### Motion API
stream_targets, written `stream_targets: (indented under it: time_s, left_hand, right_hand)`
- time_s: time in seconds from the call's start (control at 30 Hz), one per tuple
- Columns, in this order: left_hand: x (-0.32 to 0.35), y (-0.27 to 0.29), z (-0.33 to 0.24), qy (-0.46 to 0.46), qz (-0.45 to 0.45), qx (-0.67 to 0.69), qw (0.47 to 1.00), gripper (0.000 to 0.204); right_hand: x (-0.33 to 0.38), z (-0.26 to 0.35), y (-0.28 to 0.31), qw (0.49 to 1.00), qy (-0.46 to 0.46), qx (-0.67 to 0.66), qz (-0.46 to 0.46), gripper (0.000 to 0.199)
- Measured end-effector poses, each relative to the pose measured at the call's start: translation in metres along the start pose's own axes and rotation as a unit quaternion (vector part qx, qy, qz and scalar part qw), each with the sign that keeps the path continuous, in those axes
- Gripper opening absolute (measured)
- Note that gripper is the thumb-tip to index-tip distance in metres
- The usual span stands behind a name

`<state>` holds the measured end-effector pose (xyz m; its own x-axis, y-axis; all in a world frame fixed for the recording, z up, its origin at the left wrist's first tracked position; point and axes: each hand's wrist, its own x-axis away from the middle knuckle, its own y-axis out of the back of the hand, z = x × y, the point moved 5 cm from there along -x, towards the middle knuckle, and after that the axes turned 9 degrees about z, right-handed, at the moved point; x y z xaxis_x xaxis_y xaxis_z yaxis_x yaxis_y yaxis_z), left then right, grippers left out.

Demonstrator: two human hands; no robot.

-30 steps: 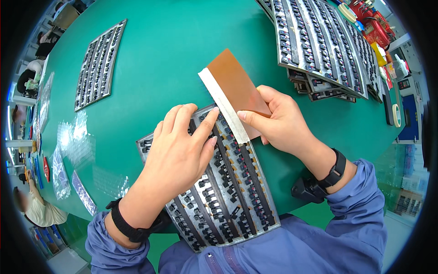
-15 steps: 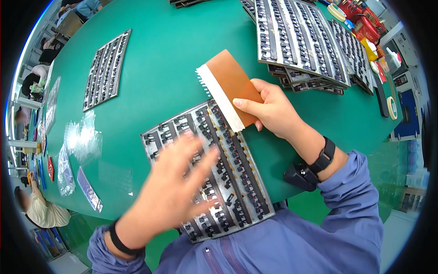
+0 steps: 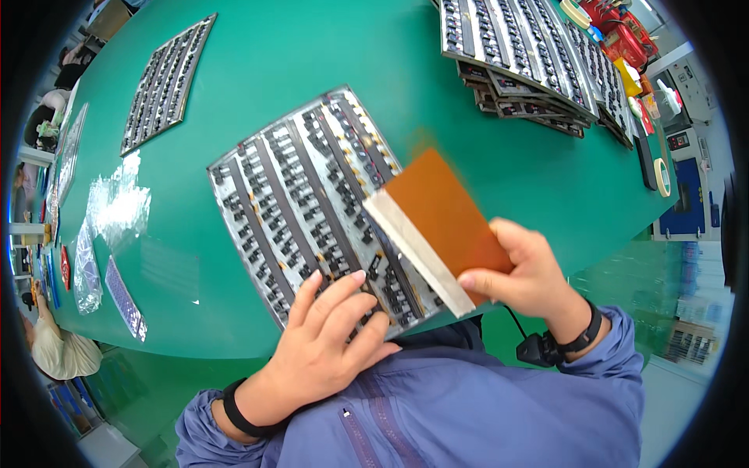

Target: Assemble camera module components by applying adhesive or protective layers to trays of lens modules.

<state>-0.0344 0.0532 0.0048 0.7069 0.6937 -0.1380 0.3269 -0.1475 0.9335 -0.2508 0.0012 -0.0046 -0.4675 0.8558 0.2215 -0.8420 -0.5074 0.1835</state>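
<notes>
A rectangular grey tray (image 3: 269,204) with dark bars and rows of small black parts slants across the table in front of me. My left hand (image 3: 328,331) lies over its near edge, fingers spread, fingertips among the black parts. In my right hand (image 3: 519,273) is a flat brown board (image 3: 437,218) with an off-white strip along one long edge, pinched between thumb and fingers. The strip lies over the tray's right side and hides part of its rows. Whether the strip touches the parts I cannot tell.
A stack of similar trays (image 3: 523,47) stands at the far right, with red containers (image 3: 624,43) and a tape roll (image 3: 662,178) beyond. Another tray (image 3: 168,82) lies far left. Clear plastic bags (image 3: 117,203) and a purple strip (image 3: 125,296) lie at left.
The brown board has come down and toward me along the tray's right side. My left hand has moved from above the tray to its near edge. The tray lies farther from me.
</notes>
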Motion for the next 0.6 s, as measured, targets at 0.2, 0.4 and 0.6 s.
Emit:
stream_targets:
  time_s: [0.2,0.4,0.6]
  left_hand:
    - [0.000,0.000,-0.004,-0.055,-0.064,0.018,0.996,0.030]
    - [0.000,0.000,-0.006,-0.083,-0.059,0.015,0.995,0.017]
    - [-0.002,-0.002,-0.004,-0.070,-0.047,0.020,0.996,0.025]
  right_hand:
    - [0.020,-0.001,-0.012,0.993,0.072,0.087,0.041,0.016]
    - [0.015,-0.002,-0.013,0.985,0.082,0.121,0.087,0.021]
    - [0.013,-0.008,-0.016,0.982,0.096,0.142,0.082,0.024]
